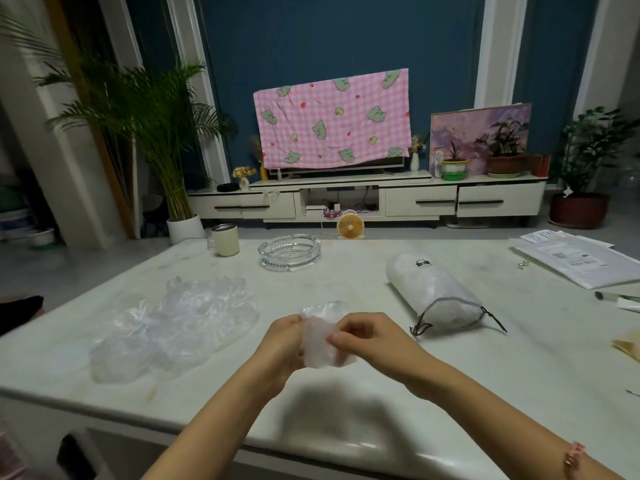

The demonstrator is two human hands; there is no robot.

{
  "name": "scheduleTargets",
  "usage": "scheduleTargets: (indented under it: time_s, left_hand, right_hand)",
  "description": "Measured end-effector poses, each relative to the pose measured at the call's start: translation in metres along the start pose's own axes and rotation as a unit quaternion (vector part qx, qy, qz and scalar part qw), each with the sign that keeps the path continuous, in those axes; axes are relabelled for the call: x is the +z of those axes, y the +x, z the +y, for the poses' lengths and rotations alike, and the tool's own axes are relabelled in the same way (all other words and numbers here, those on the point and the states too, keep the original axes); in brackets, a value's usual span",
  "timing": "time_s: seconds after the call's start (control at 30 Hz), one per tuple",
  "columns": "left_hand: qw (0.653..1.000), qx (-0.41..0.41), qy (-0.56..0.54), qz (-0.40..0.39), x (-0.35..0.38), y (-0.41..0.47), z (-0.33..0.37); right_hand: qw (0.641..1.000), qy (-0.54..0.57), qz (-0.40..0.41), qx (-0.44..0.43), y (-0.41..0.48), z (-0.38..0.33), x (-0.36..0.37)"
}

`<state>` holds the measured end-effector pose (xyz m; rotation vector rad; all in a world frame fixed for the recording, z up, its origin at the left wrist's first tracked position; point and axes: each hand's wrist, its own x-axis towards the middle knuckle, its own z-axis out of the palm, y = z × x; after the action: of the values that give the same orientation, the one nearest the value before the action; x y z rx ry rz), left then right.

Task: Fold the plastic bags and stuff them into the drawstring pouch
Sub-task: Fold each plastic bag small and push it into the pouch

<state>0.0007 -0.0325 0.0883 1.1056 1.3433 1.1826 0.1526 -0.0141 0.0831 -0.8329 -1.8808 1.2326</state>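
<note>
Above the front middle of the table, both hands hold one folded clear plastic bag (320, 341). My left hand (282, 344) grips its left edge, and my right hand (363, 336) pinches its right side with curled fingers. A loose pile of clear plastic bags (173, 323) lies on the table to the left. To the right lies the white mesh drawstring pouch (429, 289) on its side, bulging, its open mouth and dark cord facing the front.
On the pale table (485, 375) stand a glass ashtray (289, 252) and a cream mug (225, 240) at the far edge. Papers and envelopes (575, 256) lie at the far right, with two small beads and a pen near them.
</note>
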Motion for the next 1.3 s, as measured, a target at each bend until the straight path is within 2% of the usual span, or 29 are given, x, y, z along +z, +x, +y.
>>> scheduleTargets:
  time_s: [0.17,0.27,0.43,0.5,0.53,0.67,0.73,0.9,1.13,1.3]
  left_hand:
    - [0.998,0.003,-0.029,-0.059,0.0,0.001,0.0]
    - [0.995,0.01,0.007,-0.094,0.001,-0.001,0.001]
    - [0.998,0.05,0.045,-0.008,0.003,-0.001,-0.005]
    - [0.997,0.058,0.044,0.0,0.002,0.0,-0.006]
    - [0.997,0.062,0.045,-0.004,0.002,-0.001,-0.005]
    - [0.996,0.079,0.043,-0.021,0.002,-0.003,-0.006]
    - [0.995,0.087,0.033,-0.018,0.004,-0.003,-0.008]
    - [0.996,0.087,0.013,0.015,0.01,-0.003,-0.01]
    - [0.993,0.111,0.0,0.045,0.012,-0.001,-0.01]
    - [0.988,0.148,0.046,0.026,0.015,-0.001,-0.014]
  right_hand:
    - [0.994,-0.006,0.076,0.081,0.003,0.005,-0.006]
    - [0.991,-0.02,0.092,0.094,0.004,0.007,-0.007]
    - [0.988,-0.037,0.108,0.1,0.004,0.007,-0.003]
    - [0.981,-0.056,0.145,0.119,0.006,0.011,-0.003]
    - [0.98,-0.03,0.146,0.136,0.006,0.013,-0.005]
    - [0.968,0.178,0.062,0.167,0.005,0.013,-0.011]
    - [0.958,0.234,0.067,0.153,0.006,0.014,-0.01]
    - [0.928,0.304,0.099,0.191,0.012,0.016,-0.007]
    - [0.937,0.305,0.039,0.168,0.01,0.013,-0.016]
    - [0.961,0.216,-0.012,0.17,0.009,0.018,-0.031]
